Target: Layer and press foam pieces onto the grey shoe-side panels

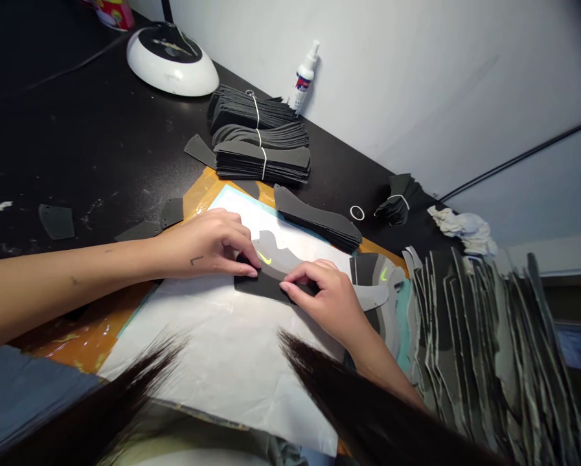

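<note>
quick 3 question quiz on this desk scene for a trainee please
1. True or false: the left hand and right hand both touch the grey-and-black piece.
2. What colour is the small mark on that piece?
A) blue
B) yellow-green
C) red
3. What container stands by the wall, behind the banded dark stacks?

Key: 1. True. 2. B. 3. A white bottle.

Wall [392, 77] bright; glints on orange surface [91, 330]; upper right corner dark.
</note>
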### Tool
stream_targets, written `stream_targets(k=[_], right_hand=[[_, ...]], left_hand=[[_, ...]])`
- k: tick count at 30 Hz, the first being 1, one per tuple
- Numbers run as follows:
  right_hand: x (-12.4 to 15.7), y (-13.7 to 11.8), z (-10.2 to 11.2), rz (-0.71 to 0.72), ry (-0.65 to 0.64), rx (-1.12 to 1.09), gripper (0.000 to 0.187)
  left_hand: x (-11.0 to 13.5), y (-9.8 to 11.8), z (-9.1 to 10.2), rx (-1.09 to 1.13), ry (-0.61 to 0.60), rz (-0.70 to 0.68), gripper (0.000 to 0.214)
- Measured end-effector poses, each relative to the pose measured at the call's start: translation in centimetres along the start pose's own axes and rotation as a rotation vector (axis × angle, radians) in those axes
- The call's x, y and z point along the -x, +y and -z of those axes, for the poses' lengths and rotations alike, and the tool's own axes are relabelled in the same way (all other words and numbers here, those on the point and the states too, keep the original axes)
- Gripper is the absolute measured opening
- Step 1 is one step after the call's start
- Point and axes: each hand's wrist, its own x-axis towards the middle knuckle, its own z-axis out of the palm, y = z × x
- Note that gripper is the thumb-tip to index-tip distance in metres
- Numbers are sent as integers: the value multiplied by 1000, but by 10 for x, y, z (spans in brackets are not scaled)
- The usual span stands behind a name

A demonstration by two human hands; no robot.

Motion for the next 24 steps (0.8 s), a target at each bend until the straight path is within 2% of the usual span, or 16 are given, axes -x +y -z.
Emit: stream_targets(k=[8,12,15,20,24], right_hand=[[0,0,-1,-2,-1,10,11],[0,0,0,-15,-12,13,11],[0,-1,0,-23,-21,9,11],[1,-1,0,-32,-26,5,11],[1,0,1,-22,-26,4,12]], left_hand=[[-1,1,1,-12,8,-10,10],[-1,3,3,-4,27,5,20],[-1,2,9,37,45,39,26],[-4,-4,27,-4,144,106,25],[-5,-8,31,-6,83,119,26]])
